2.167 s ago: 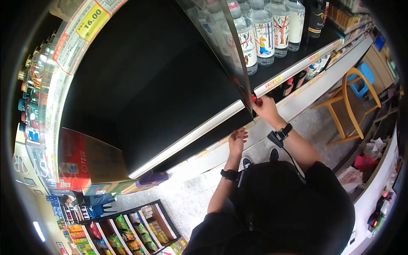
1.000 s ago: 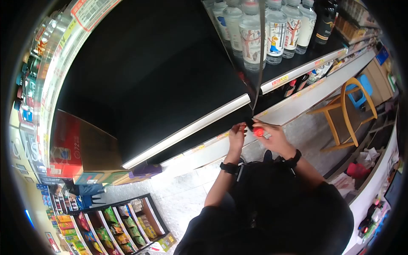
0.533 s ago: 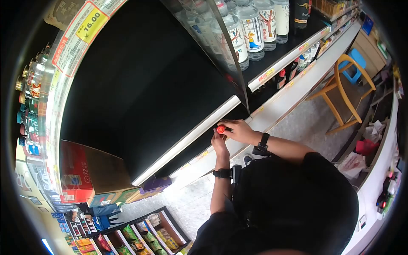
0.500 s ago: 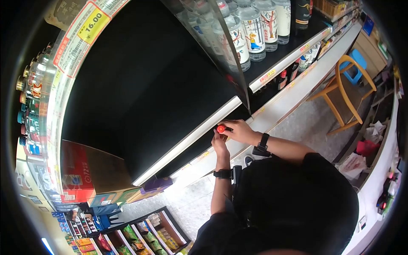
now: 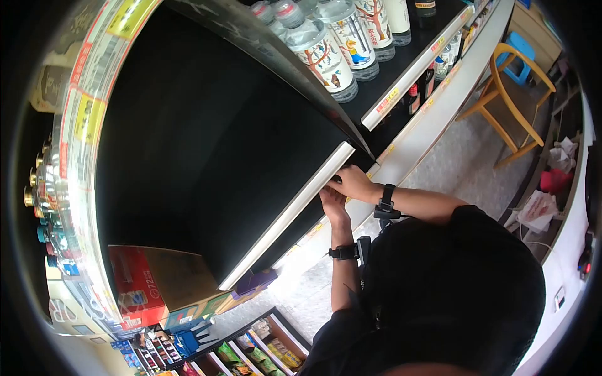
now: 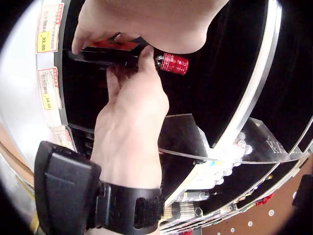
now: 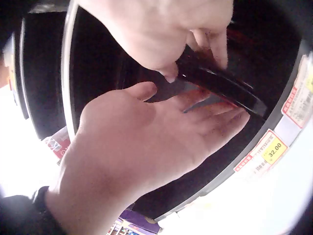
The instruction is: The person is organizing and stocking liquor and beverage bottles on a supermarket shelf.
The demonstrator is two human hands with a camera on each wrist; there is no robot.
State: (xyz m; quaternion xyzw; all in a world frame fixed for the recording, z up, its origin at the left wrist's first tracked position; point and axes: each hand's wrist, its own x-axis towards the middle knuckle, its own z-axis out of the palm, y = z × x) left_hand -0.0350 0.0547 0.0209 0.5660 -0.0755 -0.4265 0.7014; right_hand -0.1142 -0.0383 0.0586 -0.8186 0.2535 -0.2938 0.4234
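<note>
At the lower shelf (image 5: 307, 219), beneath a white rail (image 5: 288, 216), the right hand (image 5: 359, 183) grips a dark bottle (image 6: 110, 58) with a red cap (image 6: 174, 64), thumb near the neck. The left hand (image 7: 156, 127) is turned palm up, its fingers extended along the underside of the bottle. Price tags (image 6: 48, 29) line the shelf edge, one reading 32.00. Farther out, water bottles (image 5: 323, 66) stand beyond an upright divider (image 5: 263, 56); a red box (image 5: 135, 282) sits at left, a wooden chair (image 5: 511, 103) at right.

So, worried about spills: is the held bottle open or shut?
Shut: in the left wrist view the bottle has its red cap on.
</note>
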